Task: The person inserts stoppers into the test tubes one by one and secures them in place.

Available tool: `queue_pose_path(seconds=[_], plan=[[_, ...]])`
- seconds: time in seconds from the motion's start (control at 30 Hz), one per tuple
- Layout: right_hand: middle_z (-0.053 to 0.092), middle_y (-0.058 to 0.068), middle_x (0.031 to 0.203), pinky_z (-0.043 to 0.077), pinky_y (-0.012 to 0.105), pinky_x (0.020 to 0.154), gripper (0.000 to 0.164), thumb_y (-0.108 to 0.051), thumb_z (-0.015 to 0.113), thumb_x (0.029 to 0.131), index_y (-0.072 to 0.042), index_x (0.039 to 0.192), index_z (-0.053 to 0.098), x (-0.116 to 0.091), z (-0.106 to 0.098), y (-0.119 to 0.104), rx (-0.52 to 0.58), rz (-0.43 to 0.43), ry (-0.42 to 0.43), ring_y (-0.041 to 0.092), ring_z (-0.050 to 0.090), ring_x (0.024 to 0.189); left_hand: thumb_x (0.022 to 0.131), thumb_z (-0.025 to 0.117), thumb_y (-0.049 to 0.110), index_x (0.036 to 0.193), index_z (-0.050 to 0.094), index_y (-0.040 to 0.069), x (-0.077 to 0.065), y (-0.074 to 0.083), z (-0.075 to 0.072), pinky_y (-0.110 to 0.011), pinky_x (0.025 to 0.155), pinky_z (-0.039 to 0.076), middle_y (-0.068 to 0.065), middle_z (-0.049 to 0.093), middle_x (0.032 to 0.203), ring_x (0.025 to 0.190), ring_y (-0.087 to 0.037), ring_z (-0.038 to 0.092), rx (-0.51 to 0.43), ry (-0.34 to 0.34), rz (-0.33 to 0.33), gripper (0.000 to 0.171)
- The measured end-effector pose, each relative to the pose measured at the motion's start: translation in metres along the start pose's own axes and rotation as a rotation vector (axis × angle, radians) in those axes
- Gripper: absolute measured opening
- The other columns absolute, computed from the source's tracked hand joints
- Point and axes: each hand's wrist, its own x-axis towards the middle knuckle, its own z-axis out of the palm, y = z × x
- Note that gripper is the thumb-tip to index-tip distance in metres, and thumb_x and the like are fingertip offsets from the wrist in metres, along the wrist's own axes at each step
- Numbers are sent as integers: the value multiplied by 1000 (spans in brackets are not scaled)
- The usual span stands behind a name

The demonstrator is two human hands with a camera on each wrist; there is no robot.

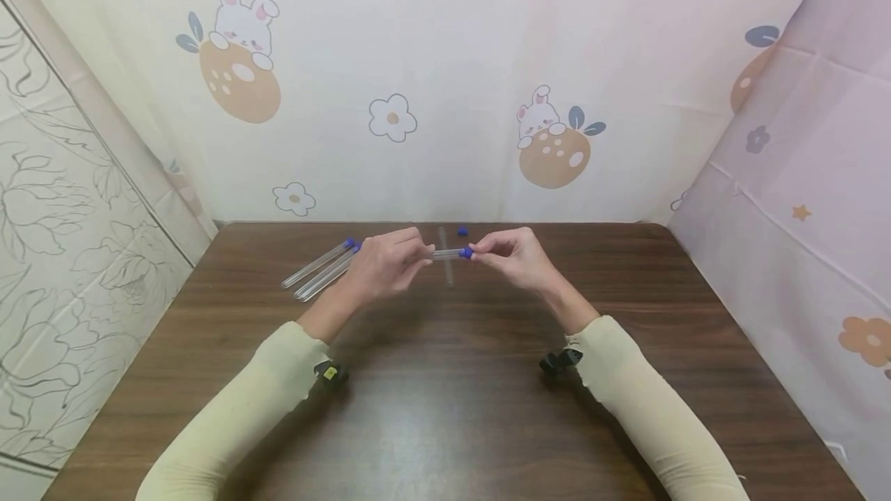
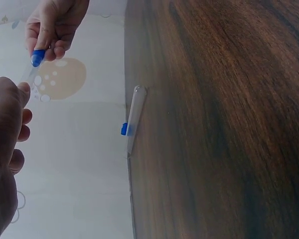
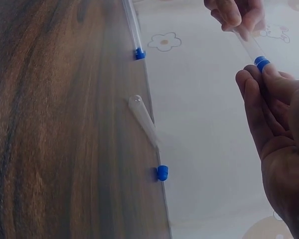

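Note:
Between both hands, above the table, a clear test tube (image 1: 446, 254) lies nearly level. My left hand (image 1: 394, 260) grips its body, fingers curled round it. At its right end sits a blue cap (image 1: 468, 252), pinched between the thumb and fingers of my right hand (image 1: 517, 257). In the right wrist view the cap (image 3: 261, 62) covers the tube's mouth. Below on the table lies an uncapped test tube (image 3: 143, 117), with a loose blue cap (image 3: 162, 173) beyond its far end.
Left of my left hand, capped test tubes (image 1: 316, 265) lie slantwise on the brown wooden table (image 1: 418, 408). A pale curtain (image 1: 452, 83) with rabbit prints hangs along the table's back edge. Dark wrist cameras (image 1: 561, 360) hang under both sleeves.

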Motion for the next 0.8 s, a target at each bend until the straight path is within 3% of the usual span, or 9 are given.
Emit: queue_pose_path(seconds=[0.17,0.4,0.57,0.8], plan=[[83,33,100,67,27,71,10,14,82,92,14,103,83,0,-1,3,-4,-18,0,-1,78,79,93,90,7,98,80,6,0,0,0,-25,54,48,-3,72,83,62,-13,59,-10,-2,1,12],[82,34,99,65,21,70,10,15,82,92,14,102,83,-1,-1,5,14,-23,-19,0,78,78,93,90,6,98,79,5,0,1,1,-24,54,47,-4,76,86,61,-13,59,-43,-15,-12,12],[83,33,99,67,27,71,10,15,81,93,14,103,82,-1,-2,6,9,-18,-34,0,79,80,92,90,5,96,78,7,0,0,1,-25,53,48,-3,76,86,62,-12,59,-33,-12,-5,13],[88,3,92,64,27,67,12,12,83,93,12,105,83,1,-3,7,23,-3,-27,2,80,78,94,91,10,97,77,8,3,-2,-2,-29,57,55,-2,73,87,68,-15,64,17,-28,-30,15]])
